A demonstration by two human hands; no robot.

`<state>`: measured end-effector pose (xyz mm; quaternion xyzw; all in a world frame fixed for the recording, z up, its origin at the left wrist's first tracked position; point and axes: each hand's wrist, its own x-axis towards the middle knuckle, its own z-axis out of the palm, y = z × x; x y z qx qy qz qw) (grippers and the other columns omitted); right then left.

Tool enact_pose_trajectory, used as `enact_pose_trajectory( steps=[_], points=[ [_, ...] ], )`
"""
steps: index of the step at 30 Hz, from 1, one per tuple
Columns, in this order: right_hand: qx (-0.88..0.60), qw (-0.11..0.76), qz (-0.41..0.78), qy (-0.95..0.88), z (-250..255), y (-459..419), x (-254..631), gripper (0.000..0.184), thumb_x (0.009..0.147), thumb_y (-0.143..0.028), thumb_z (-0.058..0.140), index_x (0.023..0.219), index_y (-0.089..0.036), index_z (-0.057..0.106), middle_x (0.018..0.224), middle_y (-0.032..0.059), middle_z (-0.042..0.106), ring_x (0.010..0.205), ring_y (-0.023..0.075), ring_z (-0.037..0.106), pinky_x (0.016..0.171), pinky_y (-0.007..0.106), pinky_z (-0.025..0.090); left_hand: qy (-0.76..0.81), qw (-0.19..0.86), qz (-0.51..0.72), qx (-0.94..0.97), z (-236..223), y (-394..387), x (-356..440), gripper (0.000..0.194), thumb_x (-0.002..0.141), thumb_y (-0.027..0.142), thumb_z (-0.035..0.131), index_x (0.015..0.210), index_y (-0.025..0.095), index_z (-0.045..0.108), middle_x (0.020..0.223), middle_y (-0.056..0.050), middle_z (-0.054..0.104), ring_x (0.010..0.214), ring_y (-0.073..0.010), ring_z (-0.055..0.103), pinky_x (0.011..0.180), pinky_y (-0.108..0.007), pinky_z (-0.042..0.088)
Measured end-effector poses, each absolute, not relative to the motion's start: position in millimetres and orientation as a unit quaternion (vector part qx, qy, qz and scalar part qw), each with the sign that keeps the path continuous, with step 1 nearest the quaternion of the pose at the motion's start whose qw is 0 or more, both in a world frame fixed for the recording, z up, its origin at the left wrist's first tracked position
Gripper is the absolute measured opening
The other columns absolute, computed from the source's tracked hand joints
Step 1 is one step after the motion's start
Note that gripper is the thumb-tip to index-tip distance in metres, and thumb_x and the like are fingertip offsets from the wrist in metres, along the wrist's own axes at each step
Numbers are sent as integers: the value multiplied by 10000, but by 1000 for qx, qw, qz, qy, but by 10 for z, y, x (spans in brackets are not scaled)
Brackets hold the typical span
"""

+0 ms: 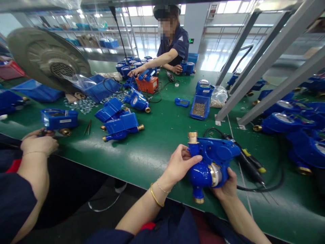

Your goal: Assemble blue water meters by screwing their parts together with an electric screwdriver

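Note:
I hold a blue water meter (212,159) with brass fittings above the near edge of the green table (157,142). My left hand (179,164) pinches the meter's left side near its brass top fitting. My right hand (227,184) cups it from below and behind, fingers wrapped round the body. A black electric screwdriver (247,162) with its cable lies on the table just right of the meter.
A co-worker's hands (38,142) at the left work on another blue meter (59,119). More meters (120,123) lie mid-table, with a blue tray of screws (199,109), an orange box (147,84) and a person opposite. Grey frame struts (266,67) and several meters (291,122) stand right.

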<state>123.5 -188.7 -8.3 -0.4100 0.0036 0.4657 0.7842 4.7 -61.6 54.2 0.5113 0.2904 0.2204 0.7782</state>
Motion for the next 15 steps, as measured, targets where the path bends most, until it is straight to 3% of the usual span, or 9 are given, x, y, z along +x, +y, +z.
enact_pose_trajectory(
  steps=[4, 9, 12, 15],
  points=[
    [-414, 776, 475, 13, -17, -1833, 1155, 669, 649, -612, 728, 1198, -234, 672, 1084, 87, 724, 1234, 373, 553, 1131, 592, 330, 296, 883, 175, 320, 472, -682, 96, 525, 660, 450, 830, 1031, 145, 617, 975, -84, 698, 850, -204, 659, 842, -336, 522],
    [-515, 708, 476, -86, -19, -1765, 1166, 660, 714, -739, 666, 1107, -209, 697, 1097, 92, 715, 1244, 348, 540, 1137, 540, 334, 277, 911, 144, 269, 418, -634, 84, 444, 574, 307, 838, 942, 137, 657, 851, -54, 709, 704, -164, 648, 722, -283, 538],
    [-631, 611, 372, -299, 81, -1771, 1331, 614, 808, -756, 562, 1050, -210, 706, 1091, 85, 700, 1222, 311, 543, 1129, 461, 351, 293, 890, 184, 298, 468, -584, 53, 462, 544, 268, 835, 948, 171, 635, 878, -34, 706, 731, -171, 654, 728, -296, 548],
    [-736, 488, 217, -417, 228, -1845, 1665, 573, 933, -666, 395, 968, -190, 712, 963, 85, 687, 965, 273, 633, 955, 414, 480, 324, 860, 216, 329, 500, -545, 35, 494, 552, 288, 835, 982, 183, 617, 891, -30, 694, 768, -185, 656, 734, -309, 548]
  ],
)
